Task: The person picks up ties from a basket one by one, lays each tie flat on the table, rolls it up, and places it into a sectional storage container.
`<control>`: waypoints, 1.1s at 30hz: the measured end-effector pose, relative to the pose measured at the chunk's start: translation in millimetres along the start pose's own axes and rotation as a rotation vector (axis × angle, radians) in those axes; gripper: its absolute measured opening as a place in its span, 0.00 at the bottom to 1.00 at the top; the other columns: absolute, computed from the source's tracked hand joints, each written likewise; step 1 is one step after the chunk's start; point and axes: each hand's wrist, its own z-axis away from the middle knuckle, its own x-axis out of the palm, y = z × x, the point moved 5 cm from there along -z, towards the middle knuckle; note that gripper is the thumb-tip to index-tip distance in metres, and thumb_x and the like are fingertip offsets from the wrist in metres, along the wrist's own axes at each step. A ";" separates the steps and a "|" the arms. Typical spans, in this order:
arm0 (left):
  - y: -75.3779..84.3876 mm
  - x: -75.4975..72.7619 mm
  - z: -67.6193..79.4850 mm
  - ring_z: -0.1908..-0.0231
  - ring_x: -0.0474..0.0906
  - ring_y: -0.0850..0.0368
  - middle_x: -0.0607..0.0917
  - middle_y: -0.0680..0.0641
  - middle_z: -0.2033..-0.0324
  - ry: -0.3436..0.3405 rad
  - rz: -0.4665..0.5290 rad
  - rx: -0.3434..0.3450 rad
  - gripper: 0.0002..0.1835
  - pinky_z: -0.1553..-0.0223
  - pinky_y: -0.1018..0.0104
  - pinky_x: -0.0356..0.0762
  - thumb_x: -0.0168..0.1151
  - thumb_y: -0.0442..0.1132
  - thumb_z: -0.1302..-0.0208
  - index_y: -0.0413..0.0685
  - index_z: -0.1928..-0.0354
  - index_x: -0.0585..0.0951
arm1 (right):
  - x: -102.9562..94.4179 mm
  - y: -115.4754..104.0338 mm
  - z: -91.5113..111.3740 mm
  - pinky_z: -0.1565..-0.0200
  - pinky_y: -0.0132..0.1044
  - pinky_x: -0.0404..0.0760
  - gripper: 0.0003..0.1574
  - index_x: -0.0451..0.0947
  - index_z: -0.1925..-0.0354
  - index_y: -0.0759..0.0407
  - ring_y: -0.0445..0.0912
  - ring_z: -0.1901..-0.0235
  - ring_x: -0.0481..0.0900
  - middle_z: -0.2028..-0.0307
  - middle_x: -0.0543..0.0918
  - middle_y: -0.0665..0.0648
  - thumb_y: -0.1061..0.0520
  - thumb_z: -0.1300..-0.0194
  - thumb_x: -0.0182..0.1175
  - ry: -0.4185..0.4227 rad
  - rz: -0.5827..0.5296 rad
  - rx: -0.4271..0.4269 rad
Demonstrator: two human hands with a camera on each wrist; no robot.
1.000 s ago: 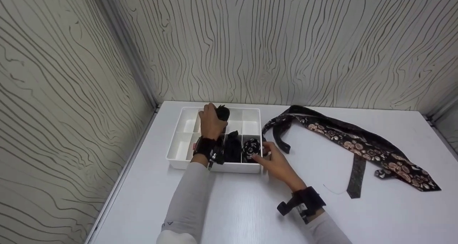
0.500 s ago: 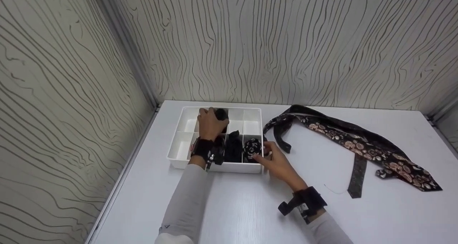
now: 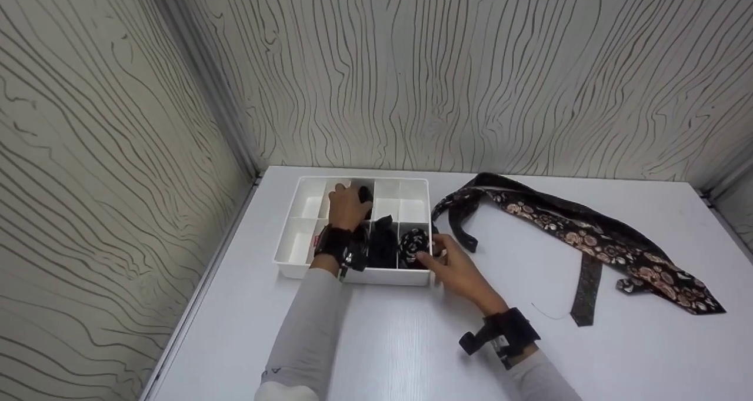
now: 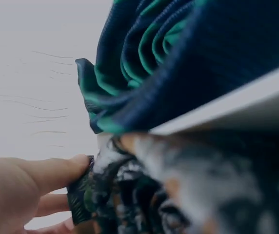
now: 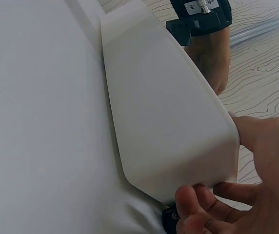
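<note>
A white divided box [image 3: 385,276] stands on the table. My left hand [image 3: 348,208] reaches into a back-row compartment and holds a dark rolled tie [image 3: 365,196], which it partly hides. In the left wrist view, thumb and fingers pinch the dark edge of this patterned rolled tie [image 4: 129,195]; a blue and green rolled tie [image 4: 154,53] shows above it. My right hand [image 3: 462,271] grips the box's right wall, thumb over the rim and fingers outside. Front-row compartments hold a black-and-white rolled tie [image 3: 413,247] and a dark rolled tie [image 3: 383,243].
To the right of the box, a loose black floral tie [image 3: 579,236] lies spread across the white table [image 3: 400,342], its narrow end [image 3: 584,295] toward the front. Wood-patterned panels [image 3: 459,72] stand behind and at the left.
My left hand has lowered the dark rolled tie deeper into the back-row compartment. The right hand keeps its grip on the box wall.
</note>
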 end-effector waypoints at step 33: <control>97.4 18.0 140.2 0.56 0.86 0.60 0.87 0.44 0.53 -0.313 0.448 0.384 0.12 0.54 0.75 0.84 0.66 0.29 0.31 0.39 0.47 0.86 | -18.5 -6.8 -4.8 0.57 0.45 0.76 0.08 0.83 0.58 0.64 0.54 0.60 0.77 0.61 0.81 0.61 0.60 0.34 0.66 0.303 0.380 -0.083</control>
